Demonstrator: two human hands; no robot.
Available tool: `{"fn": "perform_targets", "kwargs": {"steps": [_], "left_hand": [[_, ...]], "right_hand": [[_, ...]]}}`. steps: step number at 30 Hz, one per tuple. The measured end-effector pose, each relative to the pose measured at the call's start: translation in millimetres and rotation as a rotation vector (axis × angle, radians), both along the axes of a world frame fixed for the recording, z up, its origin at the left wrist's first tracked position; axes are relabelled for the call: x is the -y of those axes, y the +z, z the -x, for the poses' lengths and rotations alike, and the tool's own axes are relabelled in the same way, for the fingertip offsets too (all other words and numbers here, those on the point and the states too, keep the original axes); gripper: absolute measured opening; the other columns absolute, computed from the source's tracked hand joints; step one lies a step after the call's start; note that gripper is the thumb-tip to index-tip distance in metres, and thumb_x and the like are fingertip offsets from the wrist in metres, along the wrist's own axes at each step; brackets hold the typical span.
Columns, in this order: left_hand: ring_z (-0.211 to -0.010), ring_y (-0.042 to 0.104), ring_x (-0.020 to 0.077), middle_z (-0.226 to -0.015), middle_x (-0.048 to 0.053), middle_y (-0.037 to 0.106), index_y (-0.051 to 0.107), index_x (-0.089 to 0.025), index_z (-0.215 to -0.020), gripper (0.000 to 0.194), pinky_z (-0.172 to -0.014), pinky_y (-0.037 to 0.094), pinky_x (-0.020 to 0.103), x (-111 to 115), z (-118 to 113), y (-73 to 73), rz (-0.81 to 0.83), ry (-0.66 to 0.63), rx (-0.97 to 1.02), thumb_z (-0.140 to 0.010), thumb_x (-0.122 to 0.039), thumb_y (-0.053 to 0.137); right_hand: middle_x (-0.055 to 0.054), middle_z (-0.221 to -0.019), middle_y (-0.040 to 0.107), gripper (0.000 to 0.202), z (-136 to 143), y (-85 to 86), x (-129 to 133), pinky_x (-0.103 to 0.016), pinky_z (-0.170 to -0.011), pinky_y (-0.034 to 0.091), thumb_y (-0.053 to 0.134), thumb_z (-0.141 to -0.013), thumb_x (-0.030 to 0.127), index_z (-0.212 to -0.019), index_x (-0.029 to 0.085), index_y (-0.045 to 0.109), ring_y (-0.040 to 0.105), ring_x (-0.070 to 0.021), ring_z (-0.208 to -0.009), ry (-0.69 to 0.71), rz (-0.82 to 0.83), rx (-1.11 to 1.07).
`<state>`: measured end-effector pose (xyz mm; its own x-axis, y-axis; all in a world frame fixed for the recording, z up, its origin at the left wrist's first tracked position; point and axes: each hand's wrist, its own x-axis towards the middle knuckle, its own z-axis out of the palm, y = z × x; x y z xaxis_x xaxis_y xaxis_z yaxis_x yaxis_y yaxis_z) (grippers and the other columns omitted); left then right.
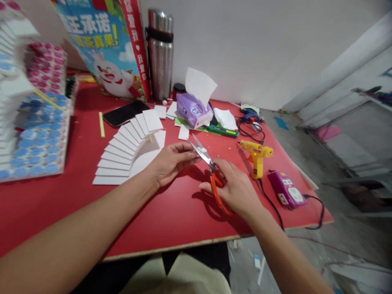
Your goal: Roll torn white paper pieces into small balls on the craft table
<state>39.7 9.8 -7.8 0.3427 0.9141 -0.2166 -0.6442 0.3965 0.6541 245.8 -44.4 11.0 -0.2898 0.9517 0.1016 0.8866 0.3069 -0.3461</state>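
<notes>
- Head view: my right hand [237, 190] is closed around the orange plastic handles of the steel-bladed scissors [211, 173], blades parted and pointing up-left above the red desk [45, 200].
- My left hand [171, 161] has its fingers pinched together at the blades; I cannot tell whether a scrap sits between them.
- The scissors are stiff with sharp tips, so I judge the handle loops the safe place to hold.
- Just left of my left hand lies a fan of white foam-board strips [125, 157], which look light, rigid and easily dented; best pinched by the edges.
- To my right stand a yellow glue gun [257, 157] and a purple power strip [286, 190]; behind are a purple tissue pack [192, 110], a black phone [125, 113] and a steel flask [160, 55].
</notes>
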Motion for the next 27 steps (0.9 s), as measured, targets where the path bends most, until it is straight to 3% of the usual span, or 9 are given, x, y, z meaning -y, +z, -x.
{"fn": "perform_targets", "kwargs": {"steps": [5, 9, 12, 15, 22, 27], "left_hand": [[-0.076, 0.073, 0.0138, -0.08, 0.006, 0.077, 0.073, -0.009, -0.076, 0.016, -0.084, 0.061, 0.027, -0.3, -0.5, 0.0, 0.027, 0.007, -0.031, -0.068, -0.001, 0.085], [-0.077, 0.073, 0.0138, -0.08, 0.005, 0.076, 0.074, -0.009, -0.077, 0.018, -0.089, 0.061, 0.031, -0.8, -0.6, -0.5, 0.048, 0.008, -0.042, -0.068, -0.002, 0.087], [-0.082, 0.074, 0.0151, -0.084, 0.006, 0.077, 0.076, -0.009, -0.081, 0.019, -0.092, 0.059, 0.032, -0.6, -0.1, 0.3, 0.031, 0.002, -0.035, -0.067, -0.004, 0.088], [-0.088, 0.074, 0.0158, -0.093, 0.009, 0.079, 0.078, -0.009, -0.088, 0.021, -0.093, 0.058, 0.03, -0.1, 1.1, 0.7, -0.019, -0.025, -0.045, -0.069, -0.006, 0.087], [-0.095, 0.074, 0.0153, -0.102, 0.007, 0.08, 0.08, -0.014, -0.091, 0.024, -0.094, 0.055, 0.027, 0.2, 3.3, 1.3, -0.155, -0.041, -0.071, -0.068, -0.006, 0.086], [-0.095, 0.072, 0.0159, -0.1, 0.006, 0.079, 0.081, -0.016, -0.091, 0.025, -0.091, 0.055, 0.028, 1.0, 2.6, -0.6, -0.185, -0.039, -0.117, -0.068, -0.009, 0.088]], "right_hand": [[-0.011, -0.105, 0.073, 0.049, -1.5, -1.1, 1.9, -0.035, -0.076, 0.05, 0.064, -0.092, 0.058, -0.121, 0.02, 0.06, 0.07, -0.0283, -0.091, 0.022, -0.017, -0.042], [-0.008, -0.091, 0.073, 0.038, -0.4, 2.2, 3.1, -0.03, -0.067, 0.047, 0.06, -0.096, 0.054, -0.114, 0.02, 0.062, 0.068, -0.0226, -0.077, 0.001, -0.011, -0.087], [-0.002, -0.072, 0.066, 0.04, -1.4, 7.2, 1.4, -0.029, -0.059, 0.041, 0.057, -0.096, 0.058, -0.107, 0.02, 0.064, 0.06, -0.0187, -0.061, -0.086, 0.013, -0.145], [0.001, -0.065, 0.06, 0.046, -6.2, 13.2, -3.8, -0.028, -0.057, 0.039, 0.057, -0.095, 0.062, -0.113, 0.02, 0.062, 0.056, -0.0175, -0.056, -0.192, 0.03, -0.197], [-0.016, -0.096, 0.072, 0.05, -12.2, 12.4, -19.2, -0.035, -0.064, 0.043, 0.059, -0.094, 0.053, -0.128, 0.017, 0.064, 0.069, -0.0339, -0.083, -0.337, 0.013, 0.277], [-0.022, -0.103, 0.07, 0.048, -9.1, 6.5, -22.2, -0.04, -0.068, 0.048, 0.058, -0.094, 0.04, -0.132, 0.011, 0.062, 0.069, -0.0342, -0.083, -0.317, -0.038, 0.361]]}}
